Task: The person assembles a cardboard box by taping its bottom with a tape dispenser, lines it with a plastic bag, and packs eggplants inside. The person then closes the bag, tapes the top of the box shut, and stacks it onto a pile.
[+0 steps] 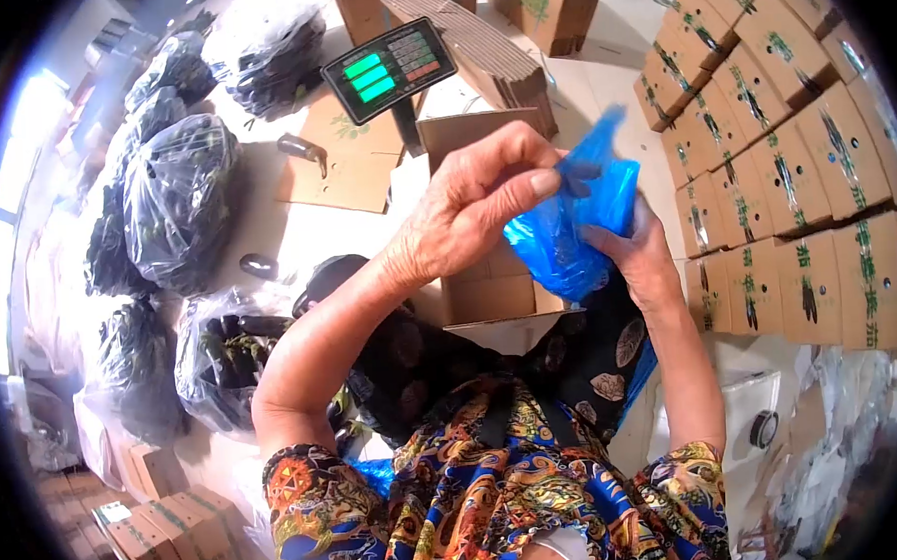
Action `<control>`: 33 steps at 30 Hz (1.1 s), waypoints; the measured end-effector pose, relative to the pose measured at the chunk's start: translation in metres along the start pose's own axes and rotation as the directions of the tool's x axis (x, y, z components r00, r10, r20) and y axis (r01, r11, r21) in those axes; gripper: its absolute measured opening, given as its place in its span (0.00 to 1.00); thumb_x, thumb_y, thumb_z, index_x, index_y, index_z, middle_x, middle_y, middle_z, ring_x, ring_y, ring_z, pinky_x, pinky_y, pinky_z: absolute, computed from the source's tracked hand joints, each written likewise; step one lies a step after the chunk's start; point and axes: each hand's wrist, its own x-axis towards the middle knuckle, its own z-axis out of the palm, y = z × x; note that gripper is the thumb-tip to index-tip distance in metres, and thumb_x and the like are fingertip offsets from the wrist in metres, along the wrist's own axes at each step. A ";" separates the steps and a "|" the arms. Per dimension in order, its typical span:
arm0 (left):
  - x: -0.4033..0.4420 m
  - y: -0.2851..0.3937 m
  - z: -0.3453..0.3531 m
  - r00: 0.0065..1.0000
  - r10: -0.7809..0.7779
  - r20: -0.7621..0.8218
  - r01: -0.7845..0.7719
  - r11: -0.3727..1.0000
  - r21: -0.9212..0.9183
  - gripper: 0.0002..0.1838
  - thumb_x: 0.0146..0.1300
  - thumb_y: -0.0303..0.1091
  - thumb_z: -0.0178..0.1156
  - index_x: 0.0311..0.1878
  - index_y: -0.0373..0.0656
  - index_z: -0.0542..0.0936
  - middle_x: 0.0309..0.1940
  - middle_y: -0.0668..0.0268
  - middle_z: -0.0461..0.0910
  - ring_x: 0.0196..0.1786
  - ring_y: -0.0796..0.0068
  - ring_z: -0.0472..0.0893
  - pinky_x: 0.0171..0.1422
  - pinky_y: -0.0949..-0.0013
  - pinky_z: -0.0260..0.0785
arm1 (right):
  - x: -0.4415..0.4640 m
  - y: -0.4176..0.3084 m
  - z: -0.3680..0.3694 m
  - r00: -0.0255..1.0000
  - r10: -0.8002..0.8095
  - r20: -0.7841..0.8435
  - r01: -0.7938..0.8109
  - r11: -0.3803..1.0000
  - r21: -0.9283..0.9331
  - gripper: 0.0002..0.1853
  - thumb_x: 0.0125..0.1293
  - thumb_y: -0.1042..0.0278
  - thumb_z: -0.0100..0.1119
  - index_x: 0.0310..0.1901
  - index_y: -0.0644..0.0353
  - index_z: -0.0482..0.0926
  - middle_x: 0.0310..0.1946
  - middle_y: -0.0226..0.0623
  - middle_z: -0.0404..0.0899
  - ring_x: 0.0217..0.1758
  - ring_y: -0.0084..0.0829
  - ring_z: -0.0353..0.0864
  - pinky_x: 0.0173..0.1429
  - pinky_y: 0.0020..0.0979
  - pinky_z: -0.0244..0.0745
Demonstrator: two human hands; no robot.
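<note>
Head view — forward; downward

Bright blue bag (pixel 571 230); multicoloured swirl-patterned shirt (pixel 497 468).

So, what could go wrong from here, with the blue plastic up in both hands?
The left hand pinches the blue plastic while the right hand grips it, so a hard pull might tear it. Its thin folds might also cling together and be slow to separate. A loose eggplant lies on the floor off to the left, where it could get kicked or stepped on.
</note>
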 end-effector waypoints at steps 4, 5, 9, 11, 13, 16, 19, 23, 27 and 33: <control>0.002 -0.001 -0.052 0.962 -0.082 -0.259 0.031 0.980 -0.195 0.07 0.72 0.33 0.52 0.41 0.40 0.75 0.38 0.70 0.77 0.44 0.79 0.77 0.56 0.70 0.70 | -0.024 -0.006 -0.018 0.996 0.071 0.048 -0.060 0.978 -0.199 0.12 0.60 0.70 0.65 0.45 0.64 0.81 0.32 0.33 0.82 0.35 0.26 0.79 0.46 0.28 0.74; 0.000 -0.003 -0.068 0.950 -0.101 -0.295 0.013 0.958 -0.286 0.07 0.73 0.34 0.51 0.42 0.42 0.74 0.38 0.70 0.77 0.44 0.79 0.77 0.56 0.69 0.71 | -0.040 -0.008 -0.028 0.997 0.073 0.034 -0.064 0.974 -0.220 0.10 0.60 0.71 0.65 0.42 0.64 0.82 0.31 0.33 0.82 0.33 0.25 0.79 0.43 0.28 0.74; -0.015 -0.024 -0.093 0.938 -0.139 -0.316 0.053 0.962 -0.268 0.08 0.74 0.37 0.50 0.44 0.42 0.72 0.38 0.68 0.77 0.45 0.76 0.78 0.56 0.66 0.72 | -0.091 0.019 -0.076 0.984 0.052 0.173 0.042 0.866 -0.498 0.07 0.58 0.71 0.67 0.37 0.63 0.84 0.27 0.36 0.84 0.27 0.26 0.79 0.37 0.29 0.75; -0.015 -0.019 -0.084 0.934 -0.174 -0.313 0.089 0.960 -0.267 0.08 0.74 0.37 0.50 0.44 0.43 0.72 0.37 0.69 0.75 0.44 0.77 0.78 0.57 0.66 0.71 | -0.097 0.002 -0.085 0.692 0.300 0.657 -0.162 0.951 -0.263 0.10 0.56 0.67 0.70 0.36 0.64 0.85 0.29 0.39 0.85 0.31 0.27 0.81 0.42 0.28 0.76; -0.014 -0.024 -0.078 0.966 -0.133 -0.223 0.079 0.969 -0.234 0.09 0.73 0.38 0.51 0.45 0.43 0.73 0.39 0.70 0.76 0.45 0.79 0.77 0.55 0.69 0.72 | -0.097 -0.012 -0.094 0.627 0.364 0.688 -0.283 0.930 -0.234 0.16 0.57 0.64 0.69 0.45 0.63 0.83 0.42 0.40 0.84 0.45 0.28 0.81 0.52 0.28 0.75; -0.007 -0.024 -0.058 0.989 -0.105 -0.105 0.085 0.980 -0.178 0.10 0.73 0.40 0.52 0.43 0.42 0.73 0.44 0.67 0.80 0.47 0.80 0.76 0.53 0.71 0.72 | -0.072 -0.025 -0.100 0.869 0.225 0.441 -0.199 0.974 -0.105 0.26 0.63 0.54 0.63 0.57 0.63 0.77 0.55 0.42 0.78 0.58 0.32 0.76 0.58 0.31 0.71; 0.000 -0.010 -0.041 0.997 -0.070 -0.021 0.066 0.984 -0.168 0.12 0.74 0.42 0.51 0.41 0.42 0.72 0.50 0.62 0.81 0.48 0.80 0.77 0.54 0.73 0.70 | -0.022 -0.018 -0.057 0.930 -0.042 0.365 -0.046 0.973 0.228 0.40 0.66 0.37 0.54 0.66 0.68 0.66 0.62 0.42 0.72 0.67 0.33 0.68 0.66 0.34 0.64; 0.001 -0.004 -0.039 0.999 -0.048 -0.016 0.046 0.993 -0.108 0.11 0.74 0.41 0.50 0.42 0.42 0.73 0.50 0.61 0.82 0.48 0.80 0.77 0.54 0.73 0.70 | 0.020 -0.007 0.011 0.853 0.050 0.519 -0.284 0.880 0.381 0.43 0.60 0.40 0.64 0.65 0.68 0.66 0.64 0.45 0.68 0.70 0.31 0.64 0.70 0.36 0.59; -0.004 -0.016 -0.055 0.996 -0.045 -0.077 0.056 0.988 0.145 0.11 0.74 0.39 0.50 0.44 0.40 0.73 0.46 0.62 0.82 0.48 0.79 0.77 0.53 0.74 0.70 | 0.027 -0.019 0.038 0.852 -0.018 0.524 -0.407 0.607 0.682 0.22 0.63 0.61 0.66 0.55 0.64 0.77 0.47 0.35 0.82 0.50 0.25 0.80 0.55 0.27 0.74; -0.002 -0.043 -0.038 0.978 -0.128 -0.167 0.167 0.955 0.246 0.15 0.71 0.32 0.55 0.57 0.38 0.71 0.60 0.54 0.73 0.60 0.67 0.74 0.62 0.64 0.71 | 0.036 -0.001 0.039 0.897 0.100 0.431 -0.384 0.658 0.647 0.07 0.66 0.73 0.60 0.44 0.60 0.81 0.36 0.28 0.83 0.36 0.16 0.80 0.44 0.21 0.76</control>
